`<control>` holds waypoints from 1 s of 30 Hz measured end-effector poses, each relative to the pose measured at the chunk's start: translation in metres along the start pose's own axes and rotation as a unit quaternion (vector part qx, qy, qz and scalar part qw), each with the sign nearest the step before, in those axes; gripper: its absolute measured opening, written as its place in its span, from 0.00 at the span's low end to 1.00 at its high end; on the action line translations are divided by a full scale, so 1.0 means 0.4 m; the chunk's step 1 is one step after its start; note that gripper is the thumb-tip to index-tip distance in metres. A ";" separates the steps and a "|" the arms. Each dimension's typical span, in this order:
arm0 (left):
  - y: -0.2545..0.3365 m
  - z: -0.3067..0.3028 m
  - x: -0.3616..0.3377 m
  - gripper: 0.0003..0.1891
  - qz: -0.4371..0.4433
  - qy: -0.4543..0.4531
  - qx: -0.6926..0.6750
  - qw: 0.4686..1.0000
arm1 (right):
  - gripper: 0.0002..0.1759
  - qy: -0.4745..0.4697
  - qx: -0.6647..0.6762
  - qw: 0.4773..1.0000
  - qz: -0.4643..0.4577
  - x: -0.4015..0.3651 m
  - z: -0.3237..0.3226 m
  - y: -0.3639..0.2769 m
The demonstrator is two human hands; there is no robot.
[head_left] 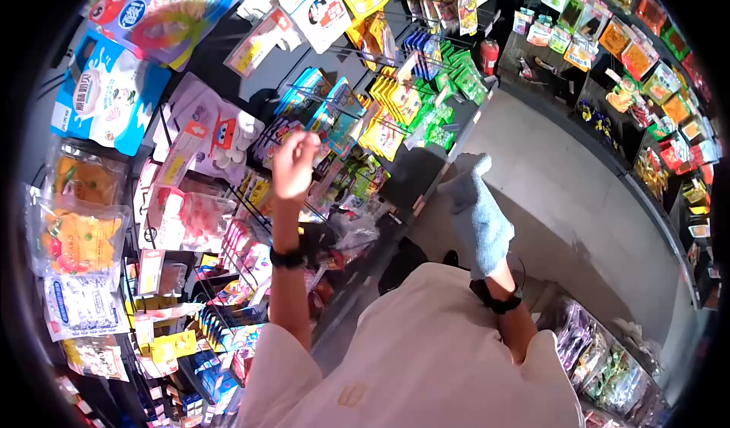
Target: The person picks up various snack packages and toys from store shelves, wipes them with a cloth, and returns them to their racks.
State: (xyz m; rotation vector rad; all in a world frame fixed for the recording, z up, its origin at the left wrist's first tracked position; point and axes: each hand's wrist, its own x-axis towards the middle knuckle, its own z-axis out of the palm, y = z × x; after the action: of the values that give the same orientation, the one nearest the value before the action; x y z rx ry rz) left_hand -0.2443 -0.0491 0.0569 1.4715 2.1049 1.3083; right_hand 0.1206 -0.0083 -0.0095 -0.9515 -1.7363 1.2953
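And L hand (295, 166) half-curled nr hanging packs (341, 112), R hand (495, 267) under grey-blue cloth (480, 219) above floor (547, 162), both grips unclear, & a careless L swing could knock packs loose!

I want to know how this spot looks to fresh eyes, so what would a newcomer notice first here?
Probably the pale blue cloth covering the right hand, which stands out over the plain grey floor. Next might come the bare left hand, brightly lit in front of colourful hanging packets, with a black band at its wrist. The large blue-and-white bag at the upper left is striking too.
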 end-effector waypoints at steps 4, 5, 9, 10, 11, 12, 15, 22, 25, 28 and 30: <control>-0.011 0.019 0.129 0.18 -0.172 -0.039 0.391 0.903 | 0.10 0.011 0.014 1.000 0.012 -0.021 -0.017 0.017; -0.030 0.028 0.156 0.18 -0.169 -0.037 0.391 0.904 | 0.10 0.015 0.017 1.000 0.014 -0.024 -0.020 0.024; -0.160 0.054 0.250 0.21 -0.226 -0.118 0.456 0.853 | 0.10 0.032 0.040 0.999 0.014 -0.025 -0.031 0.029; -0.205 0.061 0.259 0.22 -0.251 -0.110 0.432 0.859 | 0.10 0.038 0.044 0.998 0.015 -0.027 -0.037 0.027; -0.212 0.070 0.266 0.22 -0.273 -0.104 0.407 0.865 | 0.10 0.043 0.046 0.998 0.019 -0.030 -0.043 0.028; -0.218 0.073 0.269 0.23 -0.197 -0.141 0.446 0.862 | 0.10 0.048 0.048 0.997 0.021 -0.031 -0.047 0.027; -0.335 0.085 0.301 0.25 -0.205 -0.125 0.438 0.866 | 0.10 0.068 0.052 0.996 0.030 -0.042 -0.069 0.028; -0.487 0.094 0.316 0.17 -0.169 -0.118 0.365 0.908 | 0.09 0.085 0.055 0.993 0.058 -0.082 -0.090 0.042; -0.411 0.105 0.309 0.14 -0.123 -0.154 0.387 0.901 | 0.09 0.087 0.057 0.992 0.069 -0.103 -0.091 0.048; -0.325 0.117 0.274 0.12 -0.077 -0.154 0.435 0.884 | 0.09 0.087 0.063 0.992 0.066 -0.104 -0.093 0.054; -0.295 0.115 0.257 0.10 -0.004 -0.161 0.440 0.883 | 0.09 0.086 0.065 0.993 0.057 -0.094 -0.093 0.058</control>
State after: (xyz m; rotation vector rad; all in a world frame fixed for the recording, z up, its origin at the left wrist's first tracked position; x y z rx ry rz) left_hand -0.3342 0.0523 -0.0336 1.7921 2.5555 -0.0095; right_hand 0.1730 -0.0217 -0.0298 -1.0666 -1.4669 1.3412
